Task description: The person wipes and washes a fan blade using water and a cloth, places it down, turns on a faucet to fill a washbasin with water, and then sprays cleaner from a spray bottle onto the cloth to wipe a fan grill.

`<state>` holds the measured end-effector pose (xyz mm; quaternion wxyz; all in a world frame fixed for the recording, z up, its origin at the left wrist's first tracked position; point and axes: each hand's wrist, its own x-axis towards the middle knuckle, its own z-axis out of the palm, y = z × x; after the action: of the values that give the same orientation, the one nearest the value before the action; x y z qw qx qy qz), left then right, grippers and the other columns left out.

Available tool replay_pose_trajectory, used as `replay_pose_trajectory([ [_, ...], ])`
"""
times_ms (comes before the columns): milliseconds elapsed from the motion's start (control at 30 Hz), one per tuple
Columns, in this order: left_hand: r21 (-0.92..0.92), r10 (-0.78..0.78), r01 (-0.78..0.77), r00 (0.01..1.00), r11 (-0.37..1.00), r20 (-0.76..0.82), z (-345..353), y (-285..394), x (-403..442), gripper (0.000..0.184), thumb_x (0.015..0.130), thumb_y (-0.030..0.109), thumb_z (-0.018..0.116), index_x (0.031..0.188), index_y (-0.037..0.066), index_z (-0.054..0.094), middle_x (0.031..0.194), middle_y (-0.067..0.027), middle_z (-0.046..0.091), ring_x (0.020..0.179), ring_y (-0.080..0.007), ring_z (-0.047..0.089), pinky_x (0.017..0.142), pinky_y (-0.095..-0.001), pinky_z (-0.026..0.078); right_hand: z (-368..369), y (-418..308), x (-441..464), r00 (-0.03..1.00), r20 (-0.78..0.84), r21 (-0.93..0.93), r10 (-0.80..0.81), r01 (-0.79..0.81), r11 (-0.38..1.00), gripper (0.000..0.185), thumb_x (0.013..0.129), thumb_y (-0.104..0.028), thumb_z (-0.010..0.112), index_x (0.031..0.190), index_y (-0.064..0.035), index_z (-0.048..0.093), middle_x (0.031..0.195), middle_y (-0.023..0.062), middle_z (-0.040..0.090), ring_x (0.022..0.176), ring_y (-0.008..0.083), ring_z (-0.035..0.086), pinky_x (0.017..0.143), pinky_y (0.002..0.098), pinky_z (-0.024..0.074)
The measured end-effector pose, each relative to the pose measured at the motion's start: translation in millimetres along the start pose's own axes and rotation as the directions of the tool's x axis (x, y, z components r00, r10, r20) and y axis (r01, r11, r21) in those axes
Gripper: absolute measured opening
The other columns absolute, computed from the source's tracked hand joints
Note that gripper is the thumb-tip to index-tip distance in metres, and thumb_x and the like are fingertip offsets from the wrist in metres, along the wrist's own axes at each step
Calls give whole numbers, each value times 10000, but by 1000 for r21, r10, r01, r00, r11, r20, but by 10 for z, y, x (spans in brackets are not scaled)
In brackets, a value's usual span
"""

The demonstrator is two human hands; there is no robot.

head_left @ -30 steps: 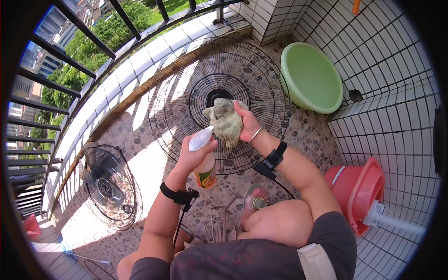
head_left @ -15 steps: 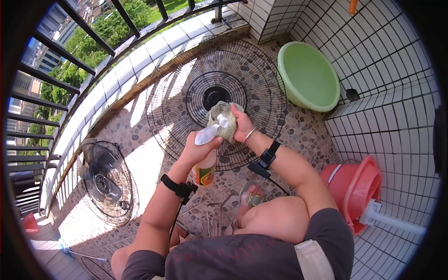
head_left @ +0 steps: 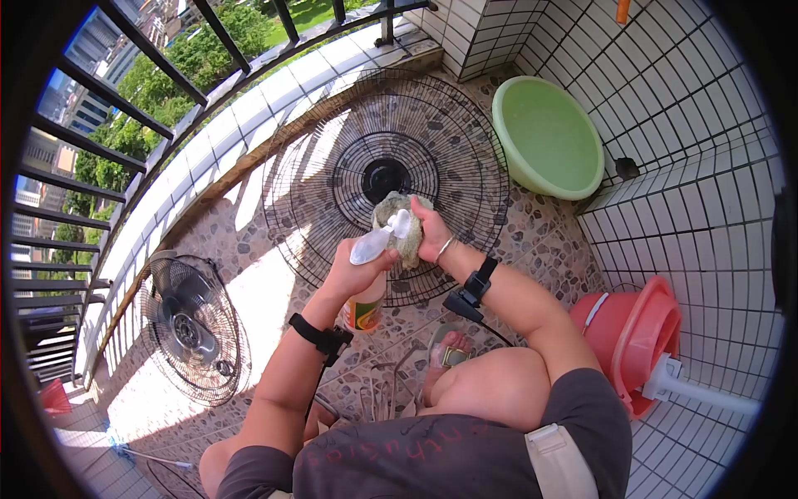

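My left hand (head_left: 353,273) is closed around the neck of a spray bottle (head_left: 363,313) with a white spray head and an orange-and-green label. The spray head points at a crumpled grey-green cloth (head_left: 408,251), with its nozzle very close to or against it; I cannot tell if they touch. My right hand (head_left: 431,234) grips the cloth from the right side, thumb on top. Beneath both hands, a large round black wire fan guard (head_left: 386,178) lies flat on the pebble-patterned floor. Whether any liquid is coming out is too small to see.
To the left stands a fan head (head_left: 189,331) with dark blades in its cage. A green basin (head_left: 549,137) leans at the upper right. A red bucket (head_left: 603,320) with a white handle stands by the tiled wall (head_left: 690,224). A black railing (head_left: 158,121) runs along the left.
My hands, the cloth and the spray bottle have shifted slightly toward me. The cloth has turned a little in my right hand, and both grips are kept.
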<state>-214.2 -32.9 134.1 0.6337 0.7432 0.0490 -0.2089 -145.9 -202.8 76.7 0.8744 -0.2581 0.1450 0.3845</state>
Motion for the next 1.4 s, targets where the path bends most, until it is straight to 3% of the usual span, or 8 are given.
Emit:
replay_pose_trajectory([
  [600, -7, 261, -266, 949, 964, -175, -133, -11, -48, 233, 770, 184, 737, 895, 26, 619, 728, -19, 628, 680, -93, 585, 646, -255, 472, 48, 50, 101, 1000, 11, 54, 26, -27, 998, 330, 937, -323, 489, 1113, -48, 537, 1073, 107, 603, 992, 269, 595, 888, 435, 476],
  [800, -173, 179, -435, 655, 884, -734, -1313, -274, -437, 292, 836, 40, 640, 1106, -28, 554, 1028, -96, 601, 856, -153, 590, 793, -293, 490, 16, -534, 274, 962, -115, -84, -249, 240, 967, 272, 925, -259, 517, 1077, -34, 541, 1048, 128, 602, 950, 298, 611, 850, 464, 503],
  [900, -46, 210, -688, 283, 724, -936, -1892, -555, -437, 542, 847, -6, 596, 1337, -38, 366, 1168, -160, 564, 1015, -216, 569, 904, -325, 474, -125, -877, 387, 926, -209, -117, -315, 297, 948, 344, 934, -323, 489, 1127, -42, 537, 1028, 128, 603, 928, 302, 611, 831, 456, 505],
  [1033, 156, 212, -433, 85, 888, -974, -2406, -771, -475, 453, 873, 93, 587, 1282, -51, 457, 1219, -136, 553, 1092, -197, 531, 947, -322, 412, -268, -1079, 572, 826, -324, -212, -462, 412, 886, 327, 933, -308, 497, 1135, -55, 536, 1046, 123, 605, 935, 304, 612, 831, 468, 502],
  [1167, 386, 395, -89, 150, 918, -906, -2197, -886, -410, 612, 792, 91, 691, 1325, -9, 407, 1214, -125, 534, 1064, -216, 528, 928, -340, 423, -271, -1072, 831, 649, -511, -327, -564, 460, 826, 352, 895, -258, 581, 1147, -22, 520, 1039, 114, 597, 926, 274, 609, 791, 446, 510],
  [1233, 107, 120, -89, 157, 990, -980, -2179, -1474, -438, 584, 733, 108, 753, 1223, -26, 464, 1164, -125, 538, 1019, -219, 534, 899, -352, 434, -144, -1031, 914, 450, -606, -490, -656, 438, 753, 421, 851, -220, 652, 1154, 31, 502, 1057, 112, 579, 903, 238, 605, 735, 397, 512],
  [1333, -142, -146, 38, 154, 989, -977, -1565, -1757, -390, 514, 782, 126, 703, 1184, -49, 435, 1080, -136, 555, 921, -188, 560, 762, -292, 487, -7, -1083, 1132, 318, -446, -698, -837, 461, 548, 391, 857, -218, 641, 1110, 60, 532, 1063, 135, 590, 884, 238, 614, 705, 364, 510],
  [1400, 134, 119, 81, 168, 988, -979, -1129, -1649, -175, 328, 838, 161, 644, 1073, -42, 539, 945, -77, 604, 823, -163, 558, 711, -278, 463, -40, -1199, 1396, 304, -299, -899, -905, 227, 374, 346, 851, -180, 626, 1108, 40, 554, 1053, 155, 606, 931, 291, 602, 814, 386, 464],
])
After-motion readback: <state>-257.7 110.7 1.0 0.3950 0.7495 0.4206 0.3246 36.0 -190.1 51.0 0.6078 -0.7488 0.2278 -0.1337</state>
